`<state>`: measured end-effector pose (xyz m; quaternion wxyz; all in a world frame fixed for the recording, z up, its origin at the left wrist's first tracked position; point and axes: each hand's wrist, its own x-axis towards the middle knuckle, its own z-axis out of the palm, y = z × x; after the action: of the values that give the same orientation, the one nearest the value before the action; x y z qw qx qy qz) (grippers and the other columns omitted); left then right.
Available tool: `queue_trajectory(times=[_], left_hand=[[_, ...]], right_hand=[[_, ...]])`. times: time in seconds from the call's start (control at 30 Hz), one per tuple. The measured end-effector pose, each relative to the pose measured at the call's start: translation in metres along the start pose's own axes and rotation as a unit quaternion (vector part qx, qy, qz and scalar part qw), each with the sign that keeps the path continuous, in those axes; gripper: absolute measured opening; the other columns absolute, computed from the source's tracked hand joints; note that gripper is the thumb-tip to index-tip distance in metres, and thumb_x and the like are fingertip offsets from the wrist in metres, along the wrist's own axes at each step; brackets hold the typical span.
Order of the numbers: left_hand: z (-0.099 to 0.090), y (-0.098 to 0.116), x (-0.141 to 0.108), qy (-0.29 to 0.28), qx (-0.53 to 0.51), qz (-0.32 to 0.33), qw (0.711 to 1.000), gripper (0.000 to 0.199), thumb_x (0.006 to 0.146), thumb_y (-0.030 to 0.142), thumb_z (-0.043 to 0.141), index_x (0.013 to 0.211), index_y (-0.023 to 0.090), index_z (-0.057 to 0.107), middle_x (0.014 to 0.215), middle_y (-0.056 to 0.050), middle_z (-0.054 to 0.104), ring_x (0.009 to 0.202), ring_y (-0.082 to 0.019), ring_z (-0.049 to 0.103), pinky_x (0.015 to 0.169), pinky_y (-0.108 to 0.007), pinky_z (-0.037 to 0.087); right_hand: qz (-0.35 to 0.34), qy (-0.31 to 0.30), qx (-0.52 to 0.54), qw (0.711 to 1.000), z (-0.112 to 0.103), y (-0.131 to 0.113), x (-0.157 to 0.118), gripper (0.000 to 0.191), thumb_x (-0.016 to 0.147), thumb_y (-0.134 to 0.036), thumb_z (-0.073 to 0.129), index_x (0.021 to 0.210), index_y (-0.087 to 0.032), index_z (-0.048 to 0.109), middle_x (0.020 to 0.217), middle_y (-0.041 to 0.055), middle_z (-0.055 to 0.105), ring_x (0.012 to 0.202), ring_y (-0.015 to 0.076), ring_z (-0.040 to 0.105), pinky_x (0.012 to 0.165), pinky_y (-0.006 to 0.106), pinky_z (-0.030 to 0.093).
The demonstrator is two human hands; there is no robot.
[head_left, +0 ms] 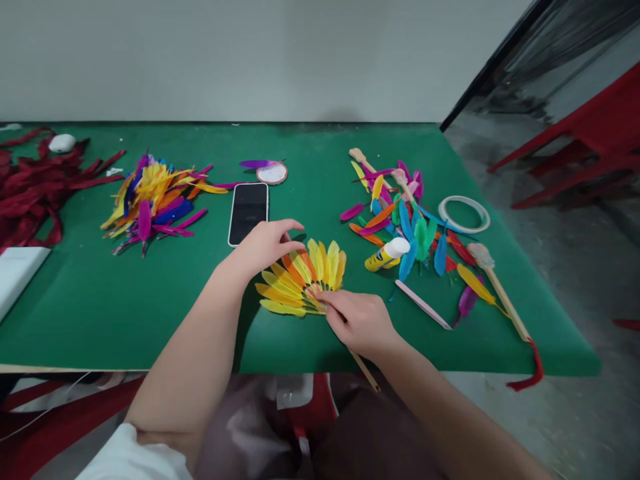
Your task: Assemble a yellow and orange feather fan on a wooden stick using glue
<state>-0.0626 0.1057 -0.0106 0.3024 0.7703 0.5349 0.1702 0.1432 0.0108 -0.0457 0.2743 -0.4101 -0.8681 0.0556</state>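
A fan of yellow and orange feathers [283, 293] lies spread on the green table, its wooden stick [367, 373] running out past the front edge. My right hand [363, 320] is closed over the base of the fan where the quills meet, fingertips pressed on the centre. My left hand [267, 243] hovers at the fan's upper left, thumb and index finger apart, the thumb close to the feather tips. Whether the thumb touches them I cannot tell. A glue stick [380, 258] with a white cap lies right of the fan.
A phone [249, 210] lies behind my left hand, near a round white disc [273, 173]. Feather piles lie left [160, 200] and right [417, 227]. Further right are a tape roll [464, 197], pink tweezers-like strip [423, 305] and tasselled stick [505, 300]. Dark red ribbons [35, 187] fill the far left.
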Motion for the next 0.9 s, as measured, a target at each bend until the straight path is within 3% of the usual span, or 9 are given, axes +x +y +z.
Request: queue_trajectory(times=[0.43, 0.67, 0.9], left_hand=[[0.0029, 0.0019, 0.0010, -0.016, 0.014, 0.010, 1.000, 0.029, 0.079, 0.026, 0.060, 0.107, 0.022, 0.061, 0.069, 0.002, 0.064, 0.062, -0.013, 0.059, 0.060, -0.023, 0.043], [0.0017, 0.0031, 0.0013, -0.021, 0.010, 0.007, 1.000, 0.030, 0.080, 0.032, 0.058, 0.108, 0.021, 0.061, 0.069, 0.001, 0.064, 0.063, -0.014, 0.059, 0.060, -0.024, 0.043], [-0.0011, 0.0001, -0.0010, -0.025, -0.014, 0.002, 1.000, 0.035, 0.078, 0.028, 0.060, 0.113, 0.021, 0.059, 0.077, 0.000, 0.065, 0.065, -0.012, 0.059, 0.063, -0.023, 0.045]], right_hand=[[-0.006, 0.006, 0.001, 1.000, 0.0011, -0.0017, 0.0018, 0.021, 0.080, -0.013, 0.048, 0.091, -0.016, 0.065, 0.075, 0.0014, 0.073, 0.059, 0.0116, 0.066, 0.054, 0.022, 0.043], [0.006, -0.014, -0.002, 1.000, -0.0014, -0.0027, 0.0034, 0.028, 0.082, -0.013, 0.048, 0.107, -0.016, 0.062, 0.078, -0.0001, 0.073, 0.059, 0.0099, 0.065, 0.054, 0.021, 0.042], [-0.027, -0.027, -0.026, 0.999, -0.0008, -0.0009, 0.0020, 0.029, 0.083, -0.013, 0.046, 0.104, -0.017, 0.065, 0.060, -0.0012, 0.064, 0.052, 0.0090, 0.058, 0.050, 0.023, 0.035]])
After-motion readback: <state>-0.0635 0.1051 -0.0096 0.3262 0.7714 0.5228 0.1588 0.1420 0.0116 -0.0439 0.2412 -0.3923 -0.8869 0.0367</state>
